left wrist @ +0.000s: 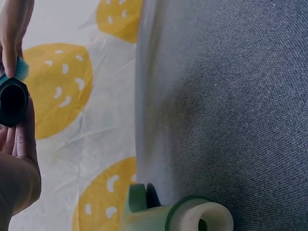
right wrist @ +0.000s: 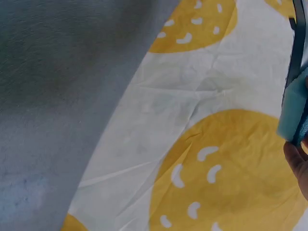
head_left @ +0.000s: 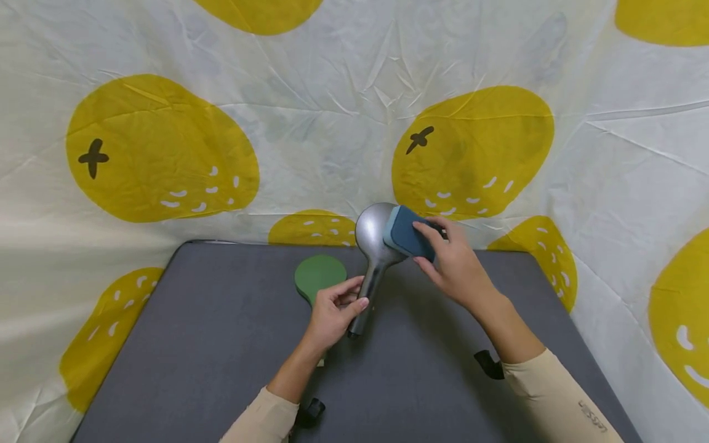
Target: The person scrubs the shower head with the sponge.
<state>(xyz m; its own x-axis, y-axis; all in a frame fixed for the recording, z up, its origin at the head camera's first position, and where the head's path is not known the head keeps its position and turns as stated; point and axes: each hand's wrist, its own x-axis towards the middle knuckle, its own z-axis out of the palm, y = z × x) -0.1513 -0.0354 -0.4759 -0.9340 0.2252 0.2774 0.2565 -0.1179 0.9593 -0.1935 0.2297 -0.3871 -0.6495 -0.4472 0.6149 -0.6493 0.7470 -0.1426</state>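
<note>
- Grey tabletop (head_left: 221,344) against a white backdrop with yellow fruit prints (head_left: 160,147).
- Left hand (head_left: 332,314): grip wrapped round the handle of a silver shower head (head_left: 372,237), lifted above the tabletop.
- Right hand (head_left: 456,261): grip pinching a blue sponge (head_left: 407,231) against the head's face.
- Green shower head (head_left: 319,275) lies just left.

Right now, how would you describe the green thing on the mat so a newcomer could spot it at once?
Start at the grey mat spread over the lemon-print cloth. Near its far edge, just beyond the left hand, lies the green shower head. It lies untouched on the mat, matte green, while its grey metallic neighbour, the grey shower head, is held up and rubbed with a blue sponge.
</note>
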